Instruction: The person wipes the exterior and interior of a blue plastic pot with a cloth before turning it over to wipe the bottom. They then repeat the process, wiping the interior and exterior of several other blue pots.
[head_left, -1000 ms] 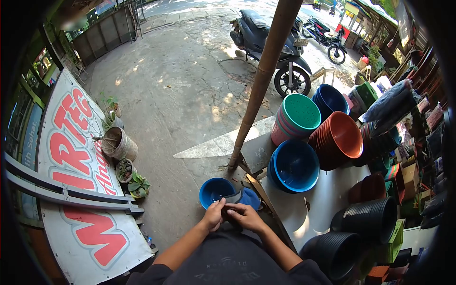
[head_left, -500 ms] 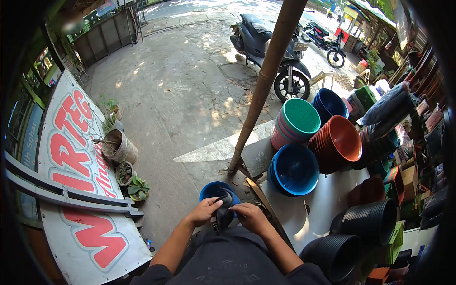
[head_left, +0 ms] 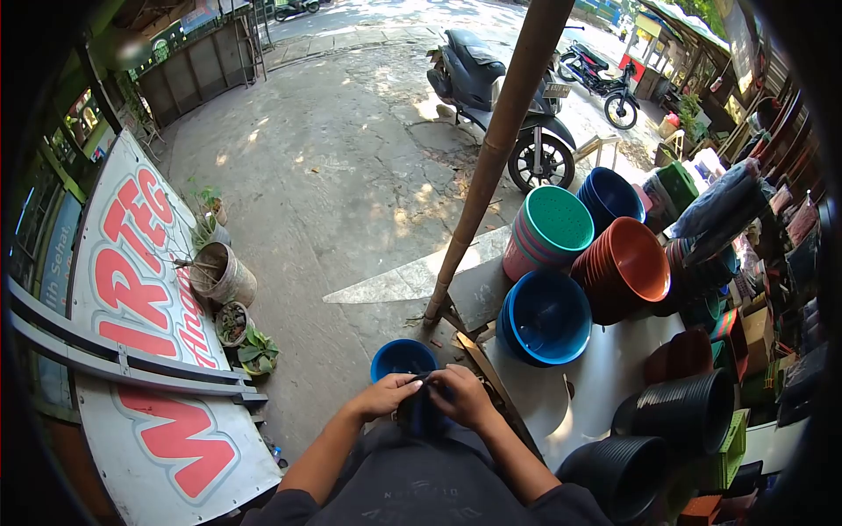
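Note:
My left hand (head_left: 387, 397) and my right hand (head_left: 464, 397) are close together in front of my dark shirt, both with bent fingers. Between them they pinch a dark piece of cloth (head_left: 419, 409); its kind is hard to make out, as the fingers cover its upper edge. Just beyond the hands a blue plastic tub (head_left: 392, 352) stands on the ground, its near side hidden behind them.
On the right, stacks of blue basins (head_left: 542, 317), orange tubs (head_left: 638, 259) and green pots (head_left: 559, 219) stand beside a bamboo post (head_left: 482, 167). A scooter (head_left: 478, 79) is parked ahead. A red-lettered sign (head_left: 145, 289) and potted plants (head_left: 224, 273) line the left.
The cloth that stood up between my hands has dropped lower, nearer my body. My right hand has moved slightly up and in toward the left, and more of the blue tub's inside shows.

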Available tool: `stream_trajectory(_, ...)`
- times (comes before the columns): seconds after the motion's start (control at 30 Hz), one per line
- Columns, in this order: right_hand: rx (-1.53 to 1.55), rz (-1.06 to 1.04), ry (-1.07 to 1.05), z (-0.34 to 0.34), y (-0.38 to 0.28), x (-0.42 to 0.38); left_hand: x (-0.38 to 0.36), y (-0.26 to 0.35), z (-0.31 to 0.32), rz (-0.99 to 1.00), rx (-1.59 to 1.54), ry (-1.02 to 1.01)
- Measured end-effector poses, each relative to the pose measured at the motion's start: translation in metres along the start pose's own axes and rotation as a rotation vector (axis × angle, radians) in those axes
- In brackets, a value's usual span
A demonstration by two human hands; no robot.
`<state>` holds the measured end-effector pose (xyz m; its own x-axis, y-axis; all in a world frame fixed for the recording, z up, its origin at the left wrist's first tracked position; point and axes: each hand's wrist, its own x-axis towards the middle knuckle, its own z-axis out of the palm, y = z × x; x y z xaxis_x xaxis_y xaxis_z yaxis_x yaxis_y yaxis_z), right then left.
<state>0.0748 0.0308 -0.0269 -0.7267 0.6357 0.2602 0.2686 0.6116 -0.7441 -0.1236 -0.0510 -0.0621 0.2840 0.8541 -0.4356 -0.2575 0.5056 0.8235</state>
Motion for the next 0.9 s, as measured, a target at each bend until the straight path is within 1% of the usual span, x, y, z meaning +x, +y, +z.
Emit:
stream_trajectory(0.03, 0.000, -0.001, 0.001, -0.001, -0.002, 0.001, -0.001, 0.001, 0.000, -0.023, -0.018, -0.013)
stream_trajectory(0.1, 0.119, 0.108, 0.041, -0.001, -0.006, -0.001, -0.001, 0.000, -0.002, -0.047, -0.035, -0.028)
stream_trajectory(0.17, 0.094, 0.088, 0.049, 0.000, -0.004, -0.001, 0.001, -0.002, -0.006, -0.183, -0.077, -0.089)
stream_trajectory(0.2, 0.070, 0.067, 0.055, 0.001, -0.002, -0.001, 0.001, 0.000, -0.001, -0.185, -0.077, -0.090)
stream_trajectory(0.27, 0.053, 0.041, 0.074, 0.006, 0.005, -0.002, 0.000, 0.004, 0.012, 0.114, 0.135, -0.125)
stream_trajectory(0.3, 0.035, 0.013, 0.093, 0.007, 0.005, -0.001, -0.002, 0.006, 0.013, 0.112, 0.135, -0.124)
stream_trajectory(0.33, 0.037, 0.014, 0.093, 0.005, 0.004, -0.002, -0.003, 0.010, 0.014, 0.161, 0.174, -0.096)
stream_trajectory(0.37, 0.029, 0.057, 0.053, 0.000, 0.003, -0.002, -0.003, 0.014, 0.014, 0.212, 0.215, -0.070)
stream_trajectory(0.4, 0.021, 0.100, 0.014, -0.006, 0.002, -0.002, -0.005, 0.017, 0.011, 0.210, 0.218, -0.072)
stream_trajectory(0.43, 0.023, 0.102, 0.017, -0.013, 0.002, -0.002, -0.008, 0.020, 0.005, 0.139, 0.268, -0.072)
stream_trajectory(0.47, 0.028, 0.156, -0.087, -0.023, 0.003, -0.002, -0.012, 0.024, 0.000, 0.067, 0.320, -0.072)
stream_trajectory(0.5, 0.036, 0.208, -0.189, -0.030, 0.006, -0.002, -0.017, 0.033, -0.003, 0.064, 0.326, -0.075)
stream_trajectory(0.53, 0.040, 0.211, -0.178, -0.036, 0.010, -0.002, -0.023, 0.046, -0.005, 0.076, 0.395, -0.107)
stream_trajectory(0.6, -0.017, 0.237, -0.389, -0.043, 0.020, -0.007, -0.037, 0.064, -0.009, 0.078, 0.484, -0.154)
stream_trajectory(0.63, -0.018, 0.260, -0.476, -0.042, 0.028, -0.009, -0.042, 0.072, -0.013, 0.042, 0.573, -0.186)
stream_trajectory(0.67, -0.013, 0.267, -0.456, -0.039, 0.032, -0.010, -0.048, 0.081, -0.014, 0.007, 0.659, -0.216)
stream_trajectory(0.7, -0.048, 0.238, -0.503, -0.038, 0.035, -0.010, -0.055, 0.094, -0.010, -0.064, 0.684, -0.234)
stream_trajectory(0.73, -0.082, 0.208, -0.554, -0.038, 0.035, -0.011, -0.058, 0.102, -0.009, -0.069, 0.695, -0.243)
stream_trajectory(0.77, -0.079, 0.164, -0.579, -0.038, 0.035, -0.007, -0.061, 0.107, -0.009, -0.042, 0.724, -0.302)
stream_trajectory(0.8, -0.075, 0.163, -0.574, -0.035, 0.030, -0.005, -0.063, 0.109, -0.010, -0.013, 0.751, -0.357)
stream_trajectory(0.83, 0.027, 0.217, -0.537, -0.032, 0.025, -0.003, -0.065, 0.113, -0.009, 0.009, 0.761, -0.414)
stream_trajectory(0.87, 0.131, 0.270, -0.502, -0.028, 0.021, 0.000, -0.067, 0.117, -0.008, 0.004, 0.765, -0.410)
stream_trajectory(0.9, 0.137, 0.265, -0.502, -0.023, 0.022, 0.004, -0.068, 0.123, -0.006, -0.010, 0.796, -0.460)
